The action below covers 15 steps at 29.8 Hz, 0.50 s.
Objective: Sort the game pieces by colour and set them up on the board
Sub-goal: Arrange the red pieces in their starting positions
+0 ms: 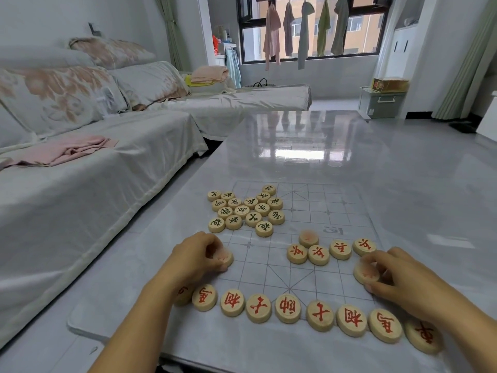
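A clear plastic board [269,267] with a printed grid lies on the grey table. Round wooden discs with red characters form a row [287,308] along the near edge. Several more red discs [318,254] sit in a loose line mid-board, one blurred disc [308,238] just behind them. Black-marked discs cluster [246,210] at the far left of the board. My left hand [196,258] pinches a blurred red disc [223,256] at the board's left side. My right hand [403,275] grips another blurred red disc [365,271] at the right side.
The glossy table [376,170] stretches away beyond the board. A white-covered sofa [94,162] with cushions and a pink cloth runs along the left. A window with hanging clothes and a storage box stand at the back of the room.
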Each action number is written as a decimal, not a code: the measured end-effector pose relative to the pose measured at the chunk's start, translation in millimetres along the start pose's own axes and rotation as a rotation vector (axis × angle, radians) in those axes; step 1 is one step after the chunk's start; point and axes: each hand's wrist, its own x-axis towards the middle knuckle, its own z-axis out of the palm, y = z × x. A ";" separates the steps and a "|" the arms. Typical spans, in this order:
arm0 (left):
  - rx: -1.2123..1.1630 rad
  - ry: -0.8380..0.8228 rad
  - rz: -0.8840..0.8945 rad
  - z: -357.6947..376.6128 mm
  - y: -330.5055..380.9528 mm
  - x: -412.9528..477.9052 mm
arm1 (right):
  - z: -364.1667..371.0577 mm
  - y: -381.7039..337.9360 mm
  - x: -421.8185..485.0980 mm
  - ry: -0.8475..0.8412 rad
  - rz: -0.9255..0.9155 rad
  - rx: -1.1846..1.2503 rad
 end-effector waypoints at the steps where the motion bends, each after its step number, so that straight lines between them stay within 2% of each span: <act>1: 0.000 -0.002 -0.002 0.1 0.0 0.1 | 0.2 -0.3 0.1 0.000 0.002 0.003; 5: 0.016 -0.017 -0.006 0.2 0.4 0.7 | 0.4 0.6 0.9 -0.009 0.008 0.030; 9: -0.004 0.010 0.008 -1.6 2.2 -1.5 | -6.8 5.5 3.7 0.051 0.057 0.187; 12: -0.035 0.142 0.086 -2.4 12.3 -4.7 | -12.3 10.6 10.9 0.189 0.066 0.236; 15: -0.041 0.182 0.241 3.1 32.2 -9.8 | -12.0 10.8 19.3 0.253 0.020 0.215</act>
